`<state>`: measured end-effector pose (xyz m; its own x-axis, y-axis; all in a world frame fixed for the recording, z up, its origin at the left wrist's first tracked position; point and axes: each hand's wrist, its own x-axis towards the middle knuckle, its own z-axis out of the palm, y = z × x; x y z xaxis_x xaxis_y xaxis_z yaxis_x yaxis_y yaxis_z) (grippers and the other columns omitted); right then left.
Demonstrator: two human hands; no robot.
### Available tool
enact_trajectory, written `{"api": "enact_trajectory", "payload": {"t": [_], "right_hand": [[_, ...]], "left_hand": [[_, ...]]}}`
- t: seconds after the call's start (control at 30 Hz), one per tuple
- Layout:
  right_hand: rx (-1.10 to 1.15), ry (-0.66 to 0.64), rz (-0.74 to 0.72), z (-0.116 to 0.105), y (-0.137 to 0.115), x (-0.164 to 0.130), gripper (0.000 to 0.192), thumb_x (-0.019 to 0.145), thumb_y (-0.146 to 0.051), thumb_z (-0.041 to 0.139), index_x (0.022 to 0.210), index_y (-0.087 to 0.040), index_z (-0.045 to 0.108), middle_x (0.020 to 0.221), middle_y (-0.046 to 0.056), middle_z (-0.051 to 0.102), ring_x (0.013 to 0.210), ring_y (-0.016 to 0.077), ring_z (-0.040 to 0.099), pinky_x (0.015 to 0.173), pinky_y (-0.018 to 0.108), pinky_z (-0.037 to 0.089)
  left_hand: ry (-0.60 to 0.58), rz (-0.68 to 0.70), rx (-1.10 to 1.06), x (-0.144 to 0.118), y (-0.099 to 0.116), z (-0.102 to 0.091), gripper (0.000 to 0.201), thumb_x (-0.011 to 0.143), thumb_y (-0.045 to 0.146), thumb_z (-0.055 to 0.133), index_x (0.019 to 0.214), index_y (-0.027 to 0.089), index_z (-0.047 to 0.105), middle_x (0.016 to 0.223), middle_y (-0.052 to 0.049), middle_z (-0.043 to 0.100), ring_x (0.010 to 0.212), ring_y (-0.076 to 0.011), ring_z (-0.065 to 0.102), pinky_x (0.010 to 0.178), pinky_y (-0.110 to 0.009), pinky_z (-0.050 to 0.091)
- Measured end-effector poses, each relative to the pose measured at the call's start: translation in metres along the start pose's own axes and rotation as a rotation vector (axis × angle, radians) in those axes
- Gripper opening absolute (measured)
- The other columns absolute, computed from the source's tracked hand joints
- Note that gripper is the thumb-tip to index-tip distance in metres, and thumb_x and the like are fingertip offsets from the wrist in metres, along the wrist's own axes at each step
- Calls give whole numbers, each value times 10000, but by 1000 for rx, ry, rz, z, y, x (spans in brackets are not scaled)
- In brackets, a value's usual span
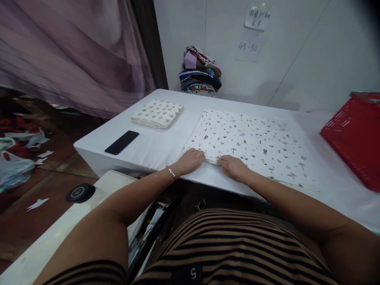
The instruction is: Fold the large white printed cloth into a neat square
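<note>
Observe white desk (160, 148) beneath printed cloth (237, 138), laid flat. Relative to printed cloth: note red basket (356, 138) to right, folded cloth (157, 114) to left, apart. See left hand (190, 160) and right hand (233, 168) narrowed, gripping near edge of printed cloth, left hand by its near-left corner. Record black phone (122, 142) left of printed cloth.
</note>
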<state>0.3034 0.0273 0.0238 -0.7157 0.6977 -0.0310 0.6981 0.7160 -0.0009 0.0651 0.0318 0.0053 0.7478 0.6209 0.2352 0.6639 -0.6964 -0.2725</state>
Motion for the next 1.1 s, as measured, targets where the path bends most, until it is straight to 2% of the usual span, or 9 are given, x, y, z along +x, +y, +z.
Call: {"api": "enact_trajectory", "payload": {"t": [0.1,0.23,0.37,0.53,0.67,0.83,0.93,1.03,1.1], "right_hand": [[11,-15,-1,-1,-1,0,300,882,-132,409,1096,-167,618,1121,107,611,1004,214,540,789,302,431],[32,-16,-4,2,0,1,288,874,-128,428,1084,-162,623,1107,109,610,1011,213,541,800,293,431],[77,29,-18,7,5,1,291,857,-117,440,1080,-158,622,1079,98,610,1003,206,545,797,287,429],[132,34,-16,8,8,3,277,854,-106,436,1045,-169,626,997,75,619,958,187,552,778,268,420],[77,3,20,7,-3,1,288,862,-127,444,1101,-147,603,1046,99,607,954,206,540,789,303,416],[5,100,70,21,-14,2,259,913,-152,413,1107,-138,584,1069,126,588,954,226,519,792,349,415],[16,124,83,24,-9,6,255,932,-144,389,1081,-150,596,1030,113,601,937,217,524,780,335,416],[61,160,102,17,-3,7,265,932,-150,392,1094,-169,600,1030,93,611,934,204,528,780,315,408],[77,157,79,12,-1,5,267,942,-171,381,1075,-174,612,1030,87,618,917,199,532,768,309,404]], "left_hand": [[3,-45,-39,-1,6,6,162,839,140,481,972,147,573,1016,-78,611,876,-203,536,779,-340,356],[2,-80,-74,0,10,3,221,844,145,485,1054,146,554,978,-77,615,900,-212,536,786,-347,355],[-9,-72,-89,3,12,-2,165,879,262,501,984,150,562,931,-73,603,884,-218,528,772,-353,355],[-3,-51,-28,9,14,1,136,899,133,427,932,142,559,918,-71,583,867,-210,512,747,-347,352],[-9,-38,-30,9,12,5,136,902,133,441,960,138,564,901,-66,584,857,-211,520,743,-348,369],[54,-38,-43,4,5,10,229,901,113,442,1107,134,540,934,-62,621,862,-197,557,756,-340,401],[82,-29,-56,4,-1,10,207,878,77,459,1039,144,571,900,-51,642,820,-183,577,747,-327,416],[138,-64,-64,7,-6,5,185,871,79,478,993,158,592,897,-53,649,818,-185,585,758,-333,425],[144,-34,-76,8,-7,2,171,878,94,480,972,168,601,878,-47,646,811,-187,583,752,-336,427]]}}
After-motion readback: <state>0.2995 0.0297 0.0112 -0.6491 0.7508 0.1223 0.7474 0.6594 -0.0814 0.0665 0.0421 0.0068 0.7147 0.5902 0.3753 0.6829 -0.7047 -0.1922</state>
